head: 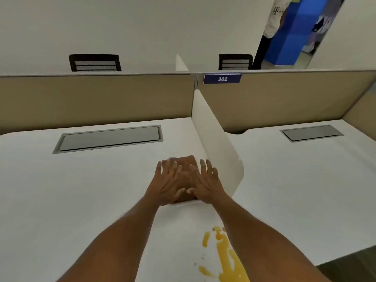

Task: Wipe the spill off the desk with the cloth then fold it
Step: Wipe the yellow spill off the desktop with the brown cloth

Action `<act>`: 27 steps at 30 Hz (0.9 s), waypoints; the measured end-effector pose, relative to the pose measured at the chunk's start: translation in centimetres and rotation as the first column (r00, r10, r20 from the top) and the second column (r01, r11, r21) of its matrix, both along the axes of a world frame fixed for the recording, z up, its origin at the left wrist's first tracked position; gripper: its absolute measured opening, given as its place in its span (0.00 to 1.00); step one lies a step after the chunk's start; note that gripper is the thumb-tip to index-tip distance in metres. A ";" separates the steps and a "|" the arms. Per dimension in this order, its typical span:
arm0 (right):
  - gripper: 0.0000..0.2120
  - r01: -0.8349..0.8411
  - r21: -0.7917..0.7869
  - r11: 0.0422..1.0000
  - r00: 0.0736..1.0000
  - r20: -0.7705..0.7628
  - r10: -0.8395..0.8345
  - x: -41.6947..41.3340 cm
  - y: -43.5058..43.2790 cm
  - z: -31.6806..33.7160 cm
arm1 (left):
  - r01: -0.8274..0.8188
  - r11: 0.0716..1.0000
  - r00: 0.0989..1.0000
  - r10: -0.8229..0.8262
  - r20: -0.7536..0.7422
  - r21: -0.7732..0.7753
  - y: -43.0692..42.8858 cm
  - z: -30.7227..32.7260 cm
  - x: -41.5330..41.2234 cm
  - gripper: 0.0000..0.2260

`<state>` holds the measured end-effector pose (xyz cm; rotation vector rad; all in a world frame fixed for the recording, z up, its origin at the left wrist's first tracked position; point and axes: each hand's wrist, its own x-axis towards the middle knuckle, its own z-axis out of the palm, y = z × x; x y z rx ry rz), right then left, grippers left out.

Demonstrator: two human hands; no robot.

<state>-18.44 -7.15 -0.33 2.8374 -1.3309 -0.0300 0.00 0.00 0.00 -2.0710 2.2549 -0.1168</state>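
Observation:
A small brown cloth point(185, 169) lies flat on the white desk point(81, 190), close to the low white divider. My left hand point(168, 180) and my right hand point(205, 183) rest side by side on top of it, palms down and fingers spread, thumbs nearly touching. They cover most of the cloth; only its far edge, a strip between the hands and a bit of the near edge show. An orange-yellow spill point(222, 253) streaks the desk nearer to me, under and beside my right forearm, well apart from the cloth.
The white divider point(215, 139) stands just right of my hands, with a second desk point(295, 180) beyond it. A grey cable hatch point(109, 138) sits far left. Beige partitions point(101, 98) with a "302" sign point(222, 78) close the back. A person point(274, 21) stands far right.

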 end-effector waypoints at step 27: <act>0.07 0.026 0.527 0.849 0.809 0.488 -0.327 0.0 -1.3 -2.5 | -0.263 0.945 0.834 0.324 -0.447 0.194 -3.5 -2.0 -3.0 0.19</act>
